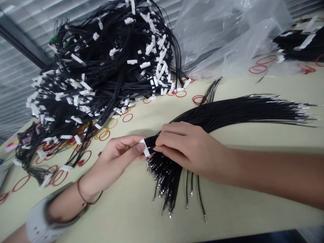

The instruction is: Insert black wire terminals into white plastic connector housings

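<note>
Cream bench (253,209) under heaped wire harnesses (101,67). My left hand (113,162) pinched white connector (144,147); right hand (187,148) clasped black wire bundle (227,114) just behind it, apparently steadying wires.

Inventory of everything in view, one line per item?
wire harness heap: one, black wires with many white connectors, left of centre on the table
wire bundle: one, black with silver terminals, fanned out at centre right
white connector: one, white, on the wire bundle between the hands
second harness bundle: one, black and white, top right
rubber bands: many, red, scattered on the table
plastic bag: one, clear, behind the wire bundle
table: one, pale cream, under everything
window blinds: one set, pale grey, top left
wristband: one, pale grey, left wrist
wrist cord: one, brown, left wrist
left hand: one, pinching the white connector
right hand: one, gripping the wire bundle
</note>
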`<state>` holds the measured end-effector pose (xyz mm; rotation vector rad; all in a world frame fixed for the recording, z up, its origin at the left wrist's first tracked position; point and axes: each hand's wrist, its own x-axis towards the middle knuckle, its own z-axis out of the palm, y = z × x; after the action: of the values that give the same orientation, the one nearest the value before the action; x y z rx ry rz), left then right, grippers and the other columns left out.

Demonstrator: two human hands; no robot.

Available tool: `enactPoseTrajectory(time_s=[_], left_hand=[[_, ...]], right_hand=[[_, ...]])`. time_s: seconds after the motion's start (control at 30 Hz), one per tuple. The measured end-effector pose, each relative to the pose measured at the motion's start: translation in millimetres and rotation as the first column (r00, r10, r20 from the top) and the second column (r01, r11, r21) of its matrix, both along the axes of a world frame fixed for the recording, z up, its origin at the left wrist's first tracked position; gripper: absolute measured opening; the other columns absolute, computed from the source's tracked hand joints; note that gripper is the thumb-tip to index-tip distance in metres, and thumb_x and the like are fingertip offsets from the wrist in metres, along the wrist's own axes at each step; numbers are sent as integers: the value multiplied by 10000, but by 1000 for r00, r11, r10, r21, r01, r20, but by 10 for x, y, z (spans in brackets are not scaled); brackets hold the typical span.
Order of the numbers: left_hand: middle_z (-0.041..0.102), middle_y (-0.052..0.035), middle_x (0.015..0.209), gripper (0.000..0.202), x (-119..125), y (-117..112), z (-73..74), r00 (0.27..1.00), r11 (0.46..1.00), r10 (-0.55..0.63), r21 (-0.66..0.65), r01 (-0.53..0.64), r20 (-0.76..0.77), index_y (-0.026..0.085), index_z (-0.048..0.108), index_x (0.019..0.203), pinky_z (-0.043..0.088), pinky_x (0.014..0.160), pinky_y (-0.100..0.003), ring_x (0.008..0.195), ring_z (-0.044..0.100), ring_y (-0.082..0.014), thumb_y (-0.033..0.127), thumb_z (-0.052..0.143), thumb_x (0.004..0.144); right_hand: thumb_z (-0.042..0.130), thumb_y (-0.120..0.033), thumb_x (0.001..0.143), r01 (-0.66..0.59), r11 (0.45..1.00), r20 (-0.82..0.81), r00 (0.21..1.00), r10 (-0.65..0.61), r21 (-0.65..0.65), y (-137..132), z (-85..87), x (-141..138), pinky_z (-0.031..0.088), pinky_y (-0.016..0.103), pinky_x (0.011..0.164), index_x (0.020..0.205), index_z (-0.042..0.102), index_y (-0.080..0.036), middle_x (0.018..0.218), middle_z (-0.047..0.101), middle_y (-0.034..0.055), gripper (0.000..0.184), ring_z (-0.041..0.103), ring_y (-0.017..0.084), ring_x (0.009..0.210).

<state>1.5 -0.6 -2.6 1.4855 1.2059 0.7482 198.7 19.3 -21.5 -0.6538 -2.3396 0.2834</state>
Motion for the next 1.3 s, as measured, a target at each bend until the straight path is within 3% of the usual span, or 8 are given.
enactPoseTrajectory(time_s=[0.23,0.37,0.47,0.6,0.83,0.97,1.07,1.3], left_hand=[[681,13,677,190,107,-35,92,994,988,-50,142,63,-95,170,697,881,452,597,-135,624,554,-71,94,548,790],[650,32,651,159,85,-1,61,999,997,-6,83,9,-46,188,683,870,466,618,-136,628,565,-69,136,552,796],[628,33,658,123,61,26,28,999,998,39,40,-39,-8,194,672,856,479,624,-145,612,564,-69,193,564,798],[631,15,696,119,38,40,7,999,999,35,-13,-35,2,187,670,849,490,637,-148,637,578,-77,226,569,800],[664,2,777,171,-7,65,-19,995,998,54,-41,-51,82,224,669,946,507,731,-172,717,610,-87,245,565,812],[649,4,744,175,-19,57,-28,997,998,51,-33,-49,58,221,669,946,511,735,-191,695,604,-93,255,563,812],[638,5,722,183,-12,44,-24,998,998,54,-14,-54,12,220,666,952,509,721,-201,682,600,-100,267,563,809],[622,-4,664,185,17,38,7,991,997,45,74,-36,-126,207,670,935,498,637,-215,644,581,-124,261,549,806]], right_hand=[[418,-92,832,7,976,54,998,-19,218,-13,-61,-29,290,266,563,801,590,-139,680,501,6,181,397,116,594],[379,-104,849,68,959,91,991,-96,274,-4,45,-2,325,287,619,774,593,-122,757,532,53,227,416,140,671],[372,-99,851,-70,958,182,983,19,278,24,115,51,356,287,674,747,579,-121,793,530,60,232,422,139,712],[523,-67,748,-241,949,362,919,156,203,48,79,110,365,283,691,791,540,-132,767,501,28,80,420,144,736],[439,-6,740,-133,986,303,948,96,102,32,22,121,360,272,661,866,497,-144,827,509,41,196,445,141,736],[436,-54,780,52,998,237,970,-45,-25,10,57,92,339,256,581,850,491,-146,744,524,11,128,463,118,629],[428,-74,799,133,990,216,969,-122,-38,-5,82,59,336,261,580,808,510,-136,728,542,16,103,476,121,623],[429,-80,803,115,993,230,967,-109,-13,13,70,41,343,260,593,791,524,-127,732,555,24,106,486,123,634]])
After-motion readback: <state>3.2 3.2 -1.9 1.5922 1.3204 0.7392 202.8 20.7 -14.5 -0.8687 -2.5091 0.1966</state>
